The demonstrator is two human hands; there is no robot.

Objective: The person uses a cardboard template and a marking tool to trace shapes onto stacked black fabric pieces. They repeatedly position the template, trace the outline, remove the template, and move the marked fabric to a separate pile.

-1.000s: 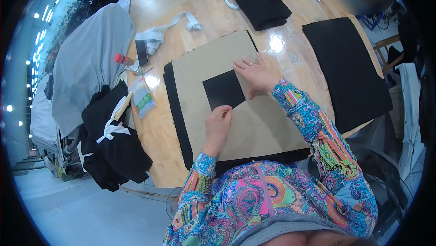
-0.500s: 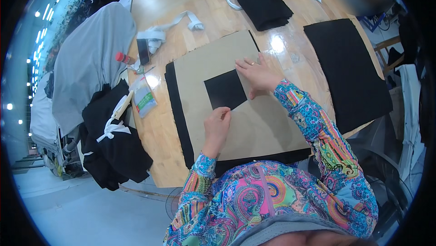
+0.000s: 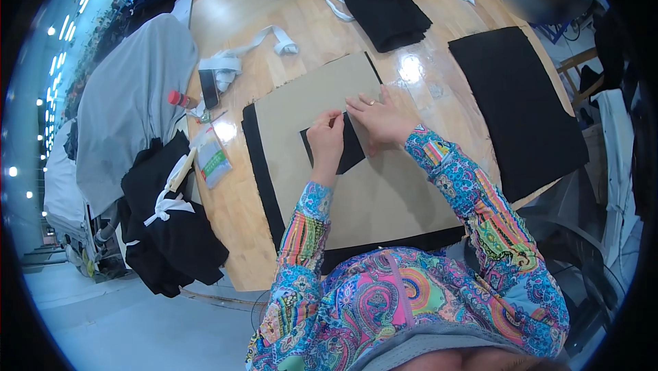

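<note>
A large tan sheet (image 3: 384, 213) lies over black fabric (image 3: 262, 179) on the table in front of me. Near its middle shows a black square (image 3: 351, 152), partly hidden by my hands; whether it is a cut-out or a separate piece I cannot tell. My left hand (image 3: 326, 139) is closed in a pinch at the square's far edge, and what the fingertips hold is too small to name. Beside it, my right hand (image 3: 382, 119) lies on the sheet along the square's right side, fingers spread and a ring on one.
Folded black fabric (image 3: 521, 110) lies at the right; another black bundle (image 3: 384, 4) is at the far side. Toward the left sit white tape (image 3: 226, 66), a phone (image 3: 208, 88), a red-capped bottle (image 3: 179, 99), a plastic packet (image 3: 214, 162) and a tied black bundle (image 3: 164, 241).
My left hand has moved away from me, from the square's near edge to its far edge, still pinched. My right hand stays spread on the sheet.
</note>
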